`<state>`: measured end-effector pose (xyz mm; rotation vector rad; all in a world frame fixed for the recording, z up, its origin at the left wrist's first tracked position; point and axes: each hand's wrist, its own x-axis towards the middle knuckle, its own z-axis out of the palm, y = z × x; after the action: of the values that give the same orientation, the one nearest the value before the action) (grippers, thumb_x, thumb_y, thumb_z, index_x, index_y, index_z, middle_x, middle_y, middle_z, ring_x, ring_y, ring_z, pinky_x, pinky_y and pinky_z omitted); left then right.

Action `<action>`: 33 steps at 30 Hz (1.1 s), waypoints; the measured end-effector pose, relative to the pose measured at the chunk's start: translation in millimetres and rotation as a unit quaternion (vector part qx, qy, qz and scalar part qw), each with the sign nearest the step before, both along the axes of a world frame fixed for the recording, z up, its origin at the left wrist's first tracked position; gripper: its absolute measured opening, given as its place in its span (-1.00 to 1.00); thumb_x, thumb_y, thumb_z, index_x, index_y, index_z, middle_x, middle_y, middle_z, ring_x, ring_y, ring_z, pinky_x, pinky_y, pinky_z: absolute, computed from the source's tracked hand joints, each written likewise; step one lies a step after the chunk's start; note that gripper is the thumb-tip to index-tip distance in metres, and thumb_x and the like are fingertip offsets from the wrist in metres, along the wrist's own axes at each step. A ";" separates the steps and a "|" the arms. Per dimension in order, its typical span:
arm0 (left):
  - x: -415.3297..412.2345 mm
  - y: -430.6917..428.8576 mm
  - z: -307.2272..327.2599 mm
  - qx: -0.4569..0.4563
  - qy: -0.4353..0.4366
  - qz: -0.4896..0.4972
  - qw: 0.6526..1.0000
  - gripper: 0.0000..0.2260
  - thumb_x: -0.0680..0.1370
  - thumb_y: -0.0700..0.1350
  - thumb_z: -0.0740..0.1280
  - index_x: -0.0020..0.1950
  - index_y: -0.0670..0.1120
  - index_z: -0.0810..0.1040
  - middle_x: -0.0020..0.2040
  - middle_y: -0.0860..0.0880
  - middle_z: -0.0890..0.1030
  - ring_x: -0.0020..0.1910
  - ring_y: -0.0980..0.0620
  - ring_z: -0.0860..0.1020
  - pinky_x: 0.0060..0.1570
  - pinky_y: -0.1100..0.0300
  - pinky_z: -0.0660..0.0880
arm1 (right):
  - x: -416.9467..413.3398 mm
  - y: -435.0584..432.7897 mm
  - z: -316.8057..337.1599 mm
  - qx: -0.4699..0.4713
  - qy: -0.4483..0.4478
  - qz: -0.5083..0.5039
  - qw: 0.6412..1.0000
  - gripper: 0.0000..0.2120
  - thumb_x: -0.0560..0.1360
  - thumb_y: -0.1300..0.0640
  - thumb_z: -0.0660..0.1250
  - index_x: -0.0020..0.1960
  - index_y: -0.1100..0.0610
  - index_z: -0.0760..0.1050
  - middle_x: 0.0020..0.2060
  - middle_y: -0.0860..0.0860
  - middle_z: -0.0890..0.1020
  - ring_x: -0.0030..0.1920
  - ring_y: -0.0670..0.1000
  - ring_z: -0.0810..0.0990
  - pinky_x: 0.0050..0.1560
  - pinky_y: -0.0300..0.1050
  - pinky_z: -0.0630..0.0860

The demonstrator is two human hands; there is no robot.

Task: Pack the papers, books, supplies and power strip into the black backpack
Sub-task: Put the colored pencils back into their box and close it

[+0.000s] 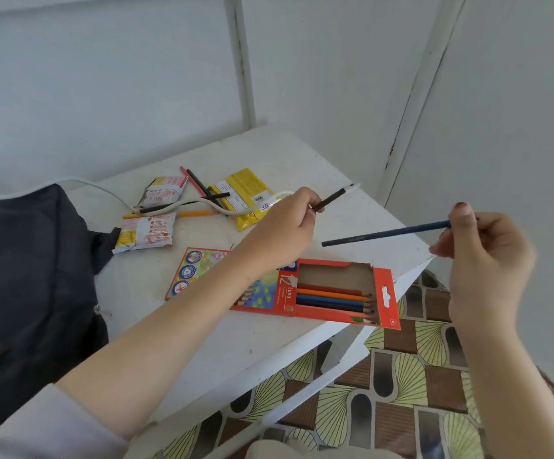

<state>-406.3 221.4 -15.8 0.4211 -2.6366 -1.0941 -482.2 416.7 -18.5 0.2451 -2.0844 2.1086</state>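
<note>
Left grip (285, 226) pinches dark pencil (331, 197) (slanting up-right); right grip (487, 260) pinches blue pencil (384, 232), pointing left.

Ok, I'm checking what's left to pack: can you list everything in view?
backpack: one, black, table's left
pencil box: one, red, open, table's front edge
boxed pencils: several, mixed colours, inside box
loose pencils: about five, pink, orange, dark, far table
packets: two white-red, one yellow, far table
cable: one, white, among the packets
table: one, white
left hand: one, holds dark pencil above table
right hand: one, pinches blue pencil
</note>
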 end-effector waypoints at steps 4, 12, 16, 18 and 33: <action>9.4 -14.3 -6.2 -0.054 -0.087 -0.014 0.995 -0.81 0.54 0.00 0.29 0.13 0.00 0.43 -0.26 0.06 0.37 -0.37 0.17 0.36 -0.36 0.27 0.30 | 7.9 4.5 -13.4 -0.047 -0.131 0.011 0.990 -0.75 0.56 0.02 0.27 -0.26 0.10 0.46 -0.47 -0.07 0.56 -0.43 -0.09 0.59 -0.10 -0.09 0.58; 31.0 -33.2 -18.1 -0.066 -0.221 -0.090 0.969 -0.45 0.27 0.10 0.56 0.19 0.05 0.47 -0.11 0.21 0.45 -0.14 0.23 0.49 -0.24 0.33 0.44 | 32.4 3.1 -31.0 -0.079 -0.239 0.004 0.968 -0.74 0.57 0.02 0.24 -0.25 0.12 0.46 -0.36 0.02 0.55 -0.35 -0.03 0.58 0.01 -0.04 0.57; 36.5 -34.0 -25.5 -0.110 -0.205 -0.054 0.971 -0.51 0.26 0.20 0.52 0.07 0.05 0.47 -0.10 0.13 0.47 -0.17 0.17 0.49 -0.26 0.27 0.44 | 27.6 -3.4 -27.8 -0.091 -0.217 0.004 0.972 -0.71 0.57 0.03 0.24 -0.29 0.12 0.44 -0.43 -0.04 0.53 -0.31 -0.01 0.54 -0.07 -0.11 0.54; 40.4 -33.8 -28.4 -0.124 -0.197 -0.031 0.972 -0.52 0.26 0.25 0.49 0.04 0.06 0.45 -0.10 0.10 0.48 -0.17 0.16 0.48 -0.26 0.23 0.44 | 24.3 -7.1 -26.9 -0.095 -0.210 0.008 0.973 -0.72 0.57 0.04 0.24 -0.29 0.11 0.44 -0.50 -0.08 0.53 -0.34 -0.02 0.55 -0.12 -0.17 0.53; 58.5 -37.8 -33.9 -0.057 -0.093 0.141 0.984 -0.82 0.60 0.02 0.19 0.06 -0.03 0.50 -0.20 0.06 0.42 -0.23 0.06 0.47 -0.37 0.31 0.29 | -1.4 -35.6 -31.0 -0.002 -0.117 0.041 0.992 -0.77 0.56 0.04 0.26 -0.23 0.12 0.47 -0.41 -0.04 0.53 -0.47 -0.13 0.52 -0.20 -0.24 0.51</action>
<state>-347.8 183.6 -49.7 0.8786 -2.6713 -0.8462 -483.6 381.1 -49.5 0.0864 -2.2313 2.2885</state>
